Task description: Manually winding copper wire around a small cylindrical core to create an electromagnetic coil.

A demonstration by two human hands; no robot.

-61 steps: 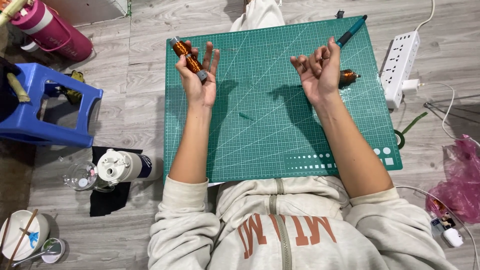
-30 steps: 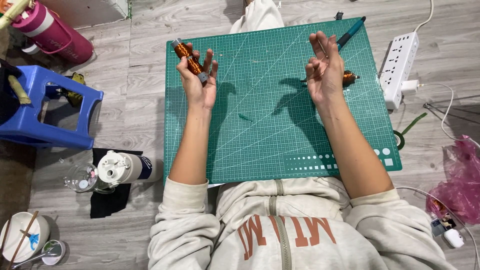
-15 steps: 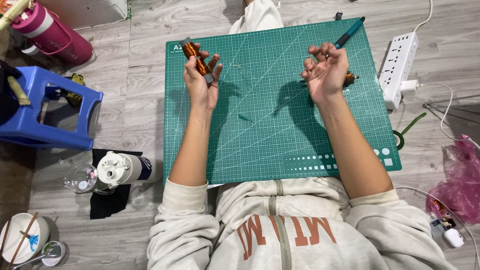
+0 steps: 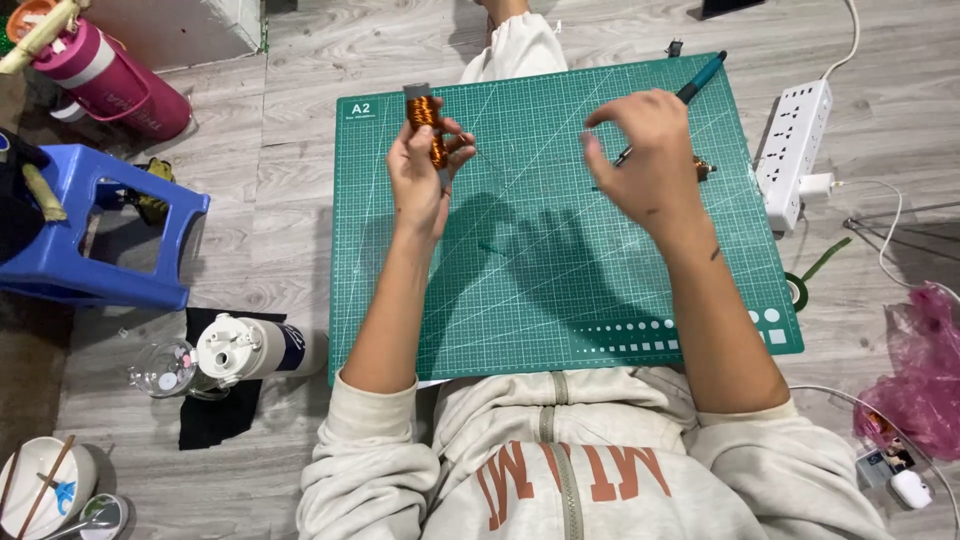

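Above the green cutting mat [image 4: 520, 290], our left hand [image 4: 420, 180] grips the wound copper coil [image 4: 425, 122]; our right hand [image 4: 645, 160] hovers with loosely curled, empty fingers, a second coil [image 4: 703, 168] unhandled.

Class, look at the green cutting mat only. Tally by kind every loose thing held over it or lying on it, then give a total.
Copper wire coils: 2, one in the left hand as the held coil, one lying coil past the right hand
Teal-handled tool: 1
Total: 3, on the cutting mat
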